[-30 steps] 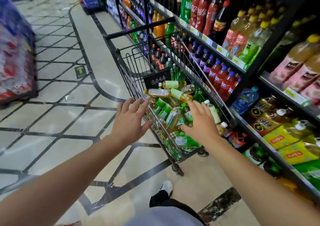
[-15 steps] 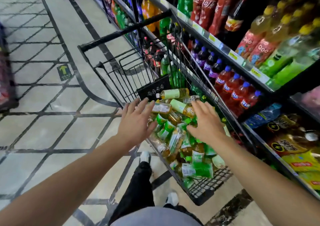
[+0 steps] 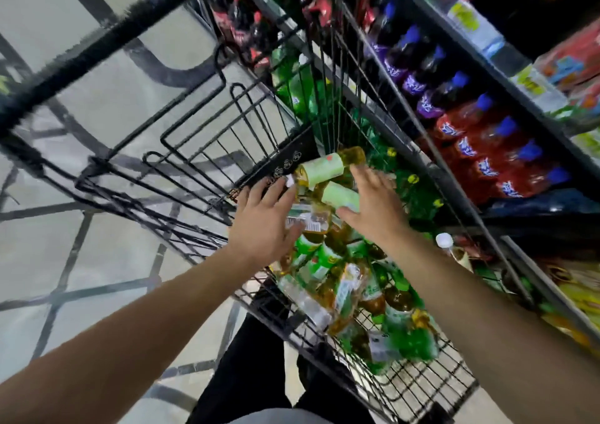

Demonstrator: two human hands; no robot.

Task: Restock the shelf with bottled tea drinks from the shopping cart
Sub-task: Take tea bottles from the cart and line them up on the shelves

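Note:
A black wire shopping cart (image 3: 194, 150) stands beside the drinks shelf (image 3: 506, 66) and holds a pile of bottled tea drinks (image 3: 350, 287) with green and pale labels. Both my hands hover over the pile's far end with fingers spread. My left hand (image 3: 263, 225) is above a clear-labelled bottle (image 3: 308, 220), its thumb against it. My right hand (image 3: 373, 202) lies over a pale-green-labelled bottle (image 3: 341, 196). Another pale-labelled bottle (image 3: 324, 167) lies just beyond the fingertips. Neither hand grips anything.
The shelf on the right carries purple and red soda bottles (image 3: 470, 141) with blue caps, and yellow packs (image 3: 581, 287) lower down. The cart's folding child seat (image 3: 207, 124) and handle bar (image 3: 107, 43) are at the upper left. My legs (image 3: 253, 358) stand on tiled floor (image 3: 65, 228).
My view has tilted down and closer over the cart. Both hands have reached further into it, onto the top bottles at the pile's far end.

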